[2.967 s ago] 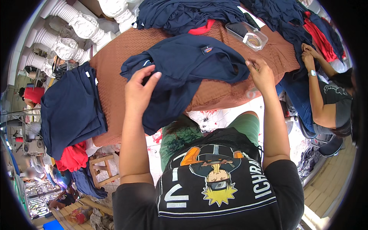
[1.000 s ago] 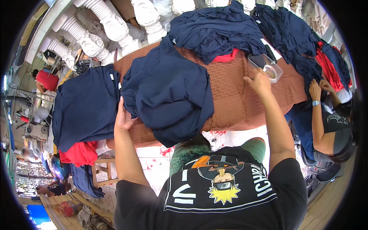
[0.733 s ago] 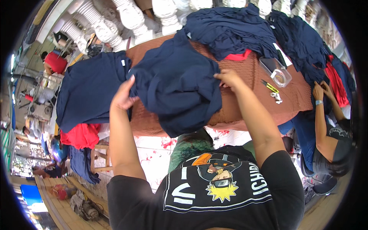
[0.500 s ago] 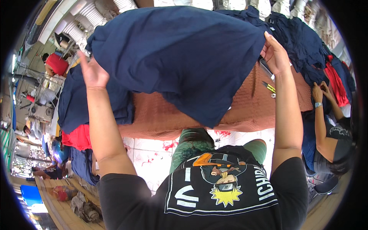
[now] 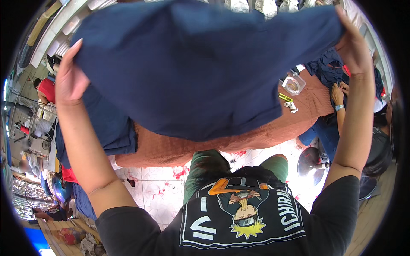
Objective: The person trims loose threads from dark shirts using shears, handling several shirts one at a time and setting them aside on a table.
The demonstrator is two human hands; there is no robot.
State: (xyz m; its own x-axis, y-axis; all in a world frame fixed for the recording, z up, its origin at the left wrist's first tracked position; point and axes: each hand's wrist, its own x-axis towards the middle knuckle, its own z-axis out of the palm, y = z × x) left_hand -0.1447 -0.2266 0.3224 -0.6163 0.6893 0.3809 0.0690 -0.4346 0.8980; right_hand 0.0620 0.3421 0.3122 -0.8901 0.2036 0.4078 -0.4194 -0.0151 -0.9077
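Observation:
I hold a dark navy garment spread wide and lifted high, so it fills the upper half of the view. My left hand grips its left edge and my right hand grips its right edge. Below it lies the table with a rust-brown cover. The garment hides most of the tabletop.
A stack of navy clothes lies at the table's left end. A clear plastic container and small yellow and white items sit at the right. Another person's arm with a wristband works on navy and red cloth at right.
I picked the navy garment up off the table, spread it between both hands and raised it higher, closer to the camera. The view has swung toward the table's right end.

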